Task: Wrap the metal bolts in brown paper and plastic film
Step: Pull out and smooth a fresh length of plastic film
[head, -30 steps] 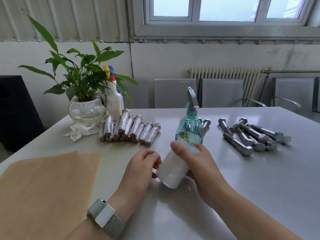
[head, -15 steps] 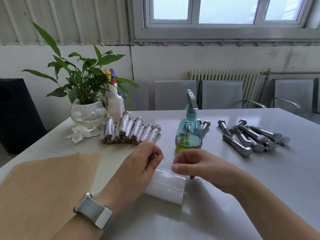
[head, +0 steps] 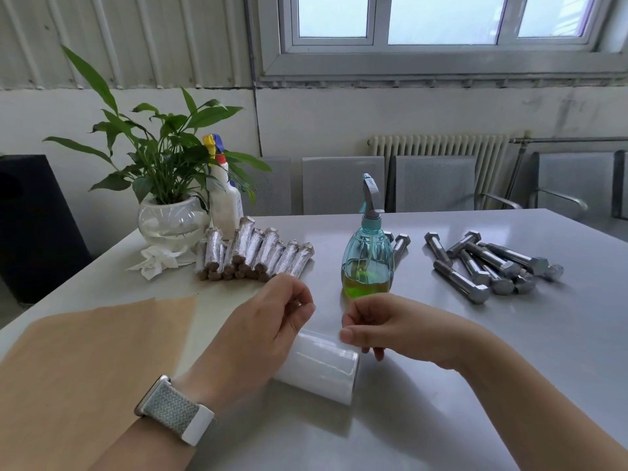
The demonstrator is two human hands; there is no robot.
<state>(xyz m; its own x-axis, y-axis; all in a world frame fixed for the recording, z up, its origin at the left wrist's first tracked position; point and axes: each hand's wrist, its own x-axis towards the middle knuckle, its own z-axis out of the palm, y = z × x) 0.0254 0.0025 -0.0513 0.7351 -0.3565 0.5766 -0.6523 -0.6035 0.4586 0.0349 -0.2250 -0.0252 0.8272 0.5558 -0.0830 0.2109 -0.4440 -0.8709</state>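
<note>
A white roll of plastic film lies on its side on the grey table in front of me. My left hand, wearing a watch, lies against the roll's left end with its fingertips curled together just above it. My right hand pinches thumb to fingers over the roll's top right edge; the clear film between the hands is hard to make out. A sheet of brown paper lies flat at the near left. Several bare metal bolts are piled at the right. Several wrapped bolts lie in a row at the back.
A teal spray bottle with green liquid stands just beyond my hands. A potted plant, a white bottle and a crumpled tissue sit at the far left. Grey chairs line the far edge.
The roll went from tilted up in my right hand to lying on the table. My left hand moved onto its left end, and both hands' fingertips rose just above the roll.
</note>
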